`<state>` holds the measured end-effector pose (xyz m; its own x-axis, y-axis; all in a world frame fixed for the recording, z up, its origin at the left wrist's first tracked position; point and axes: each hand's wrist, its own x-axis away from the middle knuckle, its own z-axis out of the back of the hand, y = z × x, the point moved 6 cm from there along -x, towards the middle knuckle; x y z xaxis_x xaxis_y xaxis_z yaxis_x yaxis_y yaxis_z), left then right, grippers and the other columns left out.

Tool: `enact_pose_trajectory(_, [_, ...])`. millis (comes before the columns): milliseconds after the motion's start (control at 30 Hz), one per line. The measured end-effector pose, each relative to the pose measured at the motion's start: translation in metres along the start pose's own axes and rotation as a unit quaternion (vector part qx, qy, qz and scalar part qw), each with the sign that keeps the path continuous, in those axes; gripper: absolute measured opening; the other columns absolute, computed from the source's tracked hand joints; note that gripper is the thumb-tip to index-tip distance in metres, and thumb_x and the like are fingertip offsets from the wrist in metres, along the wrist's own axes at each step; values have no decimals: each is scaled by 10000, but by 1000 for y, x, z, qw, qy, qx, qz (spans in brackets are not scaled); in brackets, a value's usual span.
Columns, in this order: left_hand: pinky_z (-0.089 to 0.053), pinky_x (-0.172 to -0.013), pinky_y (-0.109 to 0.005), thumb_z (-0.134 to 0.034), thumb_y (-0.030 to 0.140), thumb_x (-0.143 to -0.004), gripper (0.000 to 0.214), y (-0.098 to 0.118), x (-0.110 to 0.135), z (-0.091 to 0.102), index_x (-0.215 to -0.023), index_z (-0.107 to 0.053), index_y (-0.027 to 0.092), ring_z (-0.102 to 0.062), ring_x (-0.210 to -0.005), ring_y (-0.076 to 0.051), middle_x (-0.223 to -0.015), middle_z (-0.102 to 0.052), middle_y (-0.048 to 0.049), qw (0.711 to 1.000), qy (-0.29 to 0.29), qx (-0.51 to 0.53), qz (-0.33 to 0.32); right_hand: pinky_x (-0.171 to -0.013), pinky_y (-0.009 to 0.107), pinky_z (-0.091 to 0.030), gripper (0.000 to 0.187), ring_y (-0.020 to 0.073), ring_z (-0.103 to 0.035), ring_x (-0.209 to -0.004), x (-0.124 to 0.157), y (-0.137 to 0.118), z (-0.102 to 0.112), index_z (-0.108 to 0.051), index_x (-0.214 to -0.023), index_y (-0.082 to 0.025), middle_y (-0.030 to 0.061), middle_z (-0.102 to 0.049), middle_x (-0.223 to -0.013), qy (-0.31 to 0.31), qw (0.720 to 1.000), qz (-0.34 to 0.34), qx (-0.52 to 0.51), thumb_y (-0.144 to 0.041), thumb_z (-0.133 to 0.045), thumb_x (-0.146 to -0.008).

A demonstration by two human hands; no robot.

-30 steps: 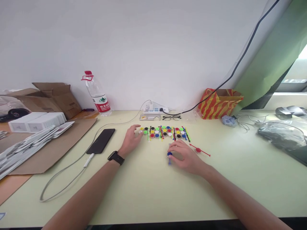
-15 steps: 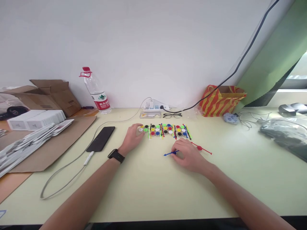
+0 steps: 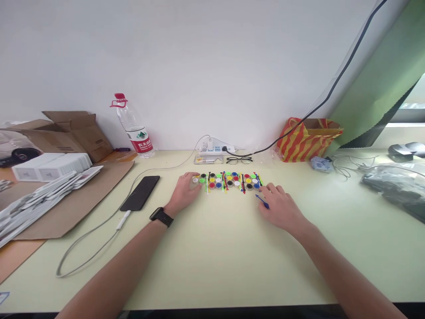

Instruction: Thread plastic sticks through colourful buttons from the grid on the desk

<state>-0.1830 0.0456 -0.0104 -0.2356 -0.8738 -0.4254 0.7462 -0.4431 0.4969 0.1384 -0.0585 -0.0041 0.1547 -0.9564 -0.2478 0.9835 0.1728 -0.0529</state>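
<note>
A tight block of small coloured caps and thin coloured sticks (image 3: 229,180) lies on the pale green table (image 3: 212,257). My left hand (image 3: 184,192), with a black watch on the wrist, rests flat against the block's left end, fingers touching the outer caps. My right hand (image 3: 280,208) sits just right of the block's right end, fingers curled over a blue stick (image 3: 262,201) whose tip pokes out towards the block. The red stick with its round cap, seen earlier, is hidden under this hand.
A black phone (image 3: 140,193) on a white cable lies left of my left hand. Behind the block are glasses (image 3: 238,160) and a power strip (image 3: 212,153). A water bottle (image 3: 133,126), cardboard boxes (image 3: 71,133), a striped bag (image 3: 307,139) and dark plastic bags (image 3: 395,188) line the edges.
My right hand has moved right and away from me with the blue stick, from the middle of the table to the block's right end, covering the red stick. My left hand stayed put.
</note>
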Motion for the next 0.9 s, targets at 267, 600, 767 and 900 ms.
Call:
enact_pose_trajectory(267, [-448, -1114, -483, -606, 358, -902, 302, 1, 1, -3, -1151, -734, 241, -573, -1225, -307, -1321, -648, -85, 999, 9, -20, -28, -721, 346, -464, 357, 265, -628, -935, 2, 12, -10, -548, -1243, -209, 104, -649, -1012, -36, 999, -20, -26, -117, -483, -904])
enact_pose_trajectory(600, [-450, -1093, -490, -639, 342, -889, 229, 10, 2, 1, -1077, -737, 256, -599, -1178, -299, -1215, -698, -75, 999, 12, -26, -42, -757, 396, -443, 356, 301, -592, -1013, -1, 13, -3, -560, -1258, -197, 135, -660, -1086, -12, 999, -24, 23, -142, -488, -914])
enact_pose_trajectory(767, [-437, -1097, -478, -630, 350, -903, 234, 14, 3, 1, -1085, -747, 262, -607, -1175, -288, -1207, -701, -77, 997, 7, -31, -64, -833, 453, -437, 314, 334, -562, -1069, -3, 0, 8, -552, -1266, -184, 154, -659, -1146, 56, 998, -9, 26, -292, -505, -975])
enact_pose_trajectory(900, [-441, -1088, -474, -643, 331, -890, 166, 15, 3, 3, -1013, -721, 251, -601, -1177, -288, -1177, -715, -68, 998, 27, -19, -52, -876, 465, -435, 350, 339, -556, -1090, -3, -10, 16, -552, -1296, -188, 157, -659, -1190, 95, 995, 7, -9, -351, -511, -989])
